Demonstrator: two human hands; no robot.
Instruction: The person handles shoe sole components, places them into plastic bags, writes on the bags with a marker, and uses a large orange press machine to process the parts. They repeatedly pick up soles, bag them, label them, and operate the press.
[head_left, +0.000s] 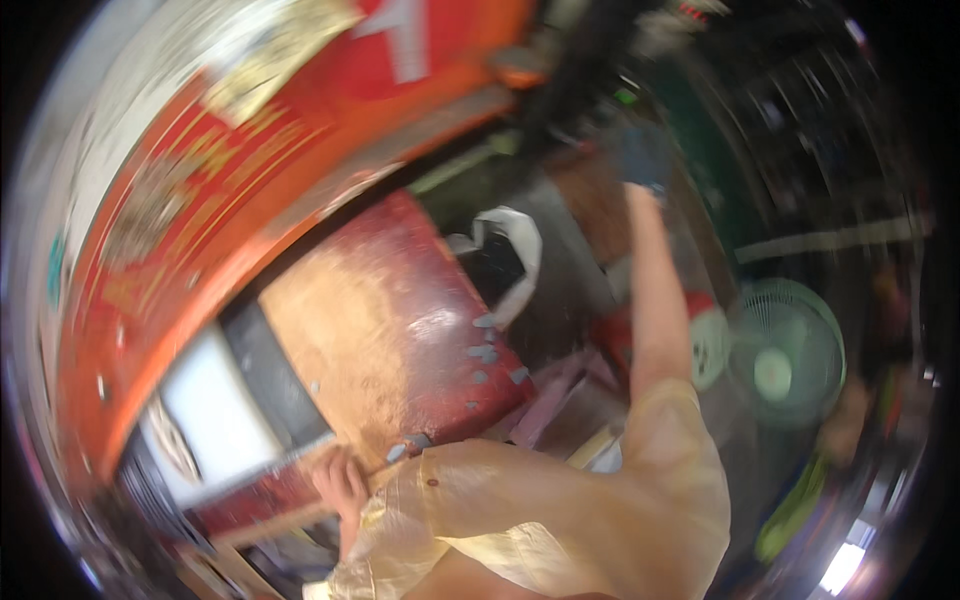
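Note:
My left hand [340, 482] rests at the near edge of a worn red and tan tabletop [335, 320], its fingers a little bent and apart, with no held object showing. My right arm stretches far forward. On its end my right hand [645, 158] wears a dark blue-grey glove and is smeared by motion. It is near a brown board or box [592, 205] and dark clutter. Whether the gloved fingers hold anything is hidden by the blur. Small grey flakes [483, 352] lie on the red part of the tabletop.
An orange and red panel [300, 170] rises beyond the tabletop. A white slab [220, 405] lies at left. A white looped strap [522, 250] lies past the table's right corner. To the right of my right arm stands a green fan [785, 355].

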